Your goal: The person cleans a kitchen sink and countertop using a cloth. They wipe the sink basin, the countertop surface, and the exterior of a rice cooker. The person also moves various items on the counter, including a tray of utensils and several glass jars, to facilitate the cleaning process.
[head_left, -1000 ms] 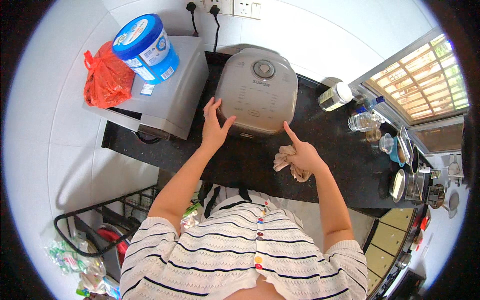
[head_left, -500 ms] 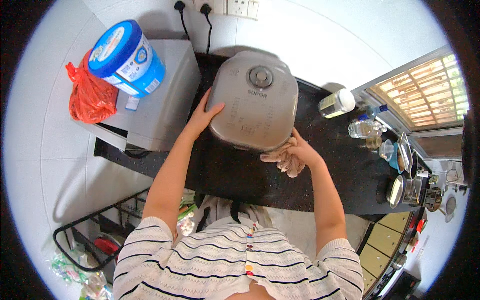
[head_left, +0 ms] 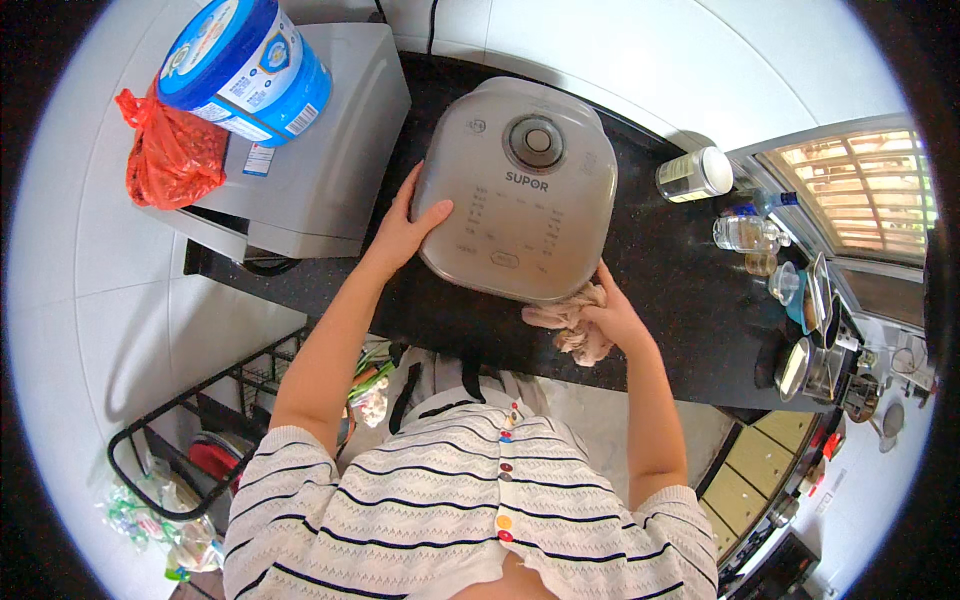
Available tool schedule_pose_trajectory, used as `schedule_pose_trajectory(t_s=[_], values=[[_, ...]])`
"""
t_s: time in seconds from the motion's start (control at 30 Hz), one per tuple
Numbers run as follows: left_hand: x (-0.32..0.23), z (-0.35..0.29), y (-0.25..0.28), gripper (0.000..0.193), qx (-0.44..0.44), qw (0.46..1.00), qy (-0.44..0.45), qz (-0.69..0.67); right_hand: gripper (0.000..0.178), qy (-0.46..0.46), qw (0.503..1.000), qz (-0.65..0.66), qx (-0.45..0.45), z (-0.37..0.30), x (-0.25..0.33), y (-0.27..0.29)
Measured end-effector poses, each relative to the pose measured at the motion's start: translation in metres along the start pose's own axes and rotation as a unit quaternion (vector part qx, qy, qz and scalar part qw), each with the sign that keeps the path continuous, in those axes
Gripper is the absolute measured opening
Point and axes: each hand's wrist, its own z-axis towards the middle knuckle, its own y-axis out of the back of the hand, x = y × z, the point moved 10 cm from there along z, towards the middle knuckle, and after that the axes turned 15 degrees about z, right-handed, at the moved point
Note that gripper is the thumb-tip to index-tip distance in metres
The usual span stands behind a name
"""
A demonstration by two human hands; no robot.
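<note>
A grey rice cooker [head_left: 520,215], square with rounded corners and a round steam vent near the back of its lid, is between my hands over the dark counter. My left hand [head_left: 405,232] grips its left side, the thumb on the lid's edge and the fingers down the wall. At the front right corner, my right hand [head_left: 615,315] is closed around a crumpled pinkish-beige cloth [head_left: 580,335], its fingertips against the cooker's side. The lid hides the cooker's underside, so I cannot tell whether it touches the counter.
On the left a grey oven-like appliance [head_left: 325,140] carries a blue tub [head_left: 265,80] and a red plastic bag [head_left: 175,150]. A white-lidded jar [head_left: 695,175], clear bottles [head_left: 748,235] and dishes line the right side by the window. A black wire rack [head_left: 185,450] stands lower left.
My view has shifted, with the wall sockets now out of sight. The rice cooker looks slightly larger and its lid faces me more squarely. Both hands keep their places on it.
</note>
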Motion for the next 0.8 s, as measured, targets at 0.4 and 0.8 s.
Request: schedule_pose_trajectory(t_s=[0.4, 0.8], values=[[-0.019, -0.021, 0.0, 0.117, -0.075, 0.991, -0.059, 0.094, 0.06, 0.398, 0.894, -0.203, 0.024, -0.006, 0.203, -0.115], [-0.024, -0.027, 0.003, 0.115, -0.063, 0.991, -0.021, 0.12, 0.029, 0.416, 0.788, -0.401, -0.211, 0.011, 0.151, -0.043]])
